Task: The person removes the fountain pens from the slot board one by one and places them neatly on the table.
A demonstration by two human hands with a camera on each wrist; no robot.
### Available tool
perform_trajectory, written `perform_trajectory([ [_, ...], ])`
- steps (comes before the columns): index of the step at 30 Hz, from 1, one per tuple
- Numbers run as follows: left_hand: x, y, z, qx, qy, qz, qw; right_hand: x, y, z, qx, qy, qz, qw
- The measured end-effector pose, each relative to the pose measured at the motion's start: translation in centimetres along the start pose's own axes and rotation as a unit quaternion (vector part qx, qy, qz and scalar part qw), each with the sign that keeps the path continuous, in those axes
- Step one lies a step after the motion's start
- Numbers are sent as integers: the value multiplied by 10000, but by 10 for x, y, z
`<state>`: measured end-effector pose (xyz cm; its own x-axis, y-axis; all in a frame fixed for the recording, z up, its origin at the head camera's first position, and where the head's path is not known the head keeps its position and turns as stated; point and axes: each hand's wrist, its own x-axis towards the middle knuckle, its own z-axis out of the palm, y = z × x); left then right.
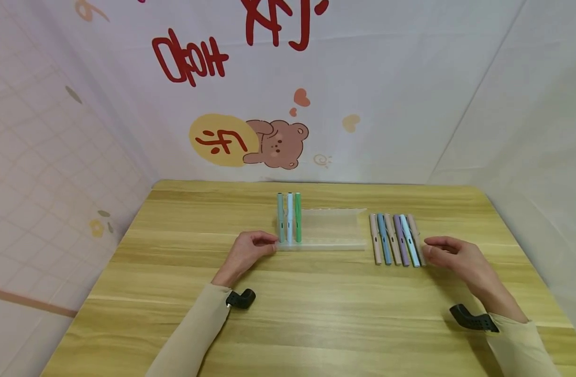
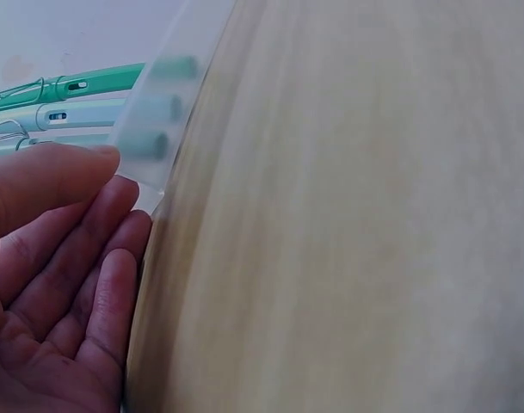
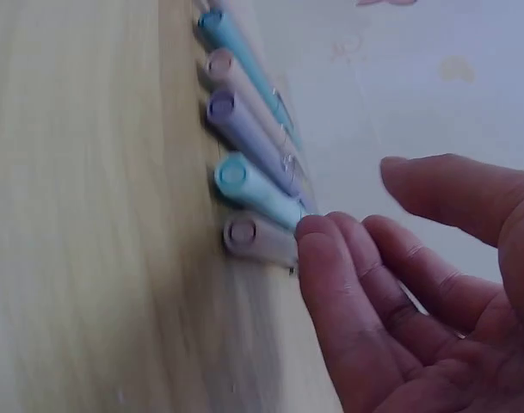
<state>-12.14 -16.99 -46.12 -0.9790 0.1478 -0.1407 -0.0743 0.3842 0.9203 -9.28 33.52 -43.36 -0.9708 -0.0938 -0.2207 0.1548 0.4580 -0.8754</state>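
A translucent plastic pen case [image 1: 332, 246] lies on the table with three pens in its left part: a grey-green pen [image 1: 280, 217], a pale blue pen [image 1: 290, 217] and a green pen [image 1: 298, 217]. My left hand [image 1: 251, 250] pinches the case's near left corner between thumb and fingers. In the left wrist view, the frosted edge [image 2: 177, 95] covers the pens' ends. My right hand [image 1: 457, 257] is beside a row of several pens, its thumb apart from its relaxed fingers. Nearest to it is a pinkish-beige pen [image 3: 257, 241], then a light blue pen [image 3: 253, 185].
Further left in the row lie a purple pen [image 1: 401, 241], a beige pen [image 1: 392, 238], a blue pen [image 1: 384, 238] and a pink pen [image 1: 375, 238]. The wooden table [image 1: 316, 314] meets a printed cloth backdrop [image 1: 387, 104] at its far edge.
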Motion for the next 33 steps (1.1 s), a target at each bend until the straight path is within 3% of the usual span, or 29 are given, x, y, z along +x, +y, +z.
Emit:
perform_trajectory([
  [9,-1,-1,-2,-8,5,10,10000,-7,-21,19,275,221,-794,9962],
  [17,-1,-3,-2,-2,-32,-2,10000,-8,-39,34,495,204,-1071,9928],
  [26,-2,1,-2,47,-13,22,10000,-9,-59,55,-140,151,-1107,9936],
  [33,-4,2,-2,67,20,38,10000,-3,-69,75,-77,52,-1193,9928],
])
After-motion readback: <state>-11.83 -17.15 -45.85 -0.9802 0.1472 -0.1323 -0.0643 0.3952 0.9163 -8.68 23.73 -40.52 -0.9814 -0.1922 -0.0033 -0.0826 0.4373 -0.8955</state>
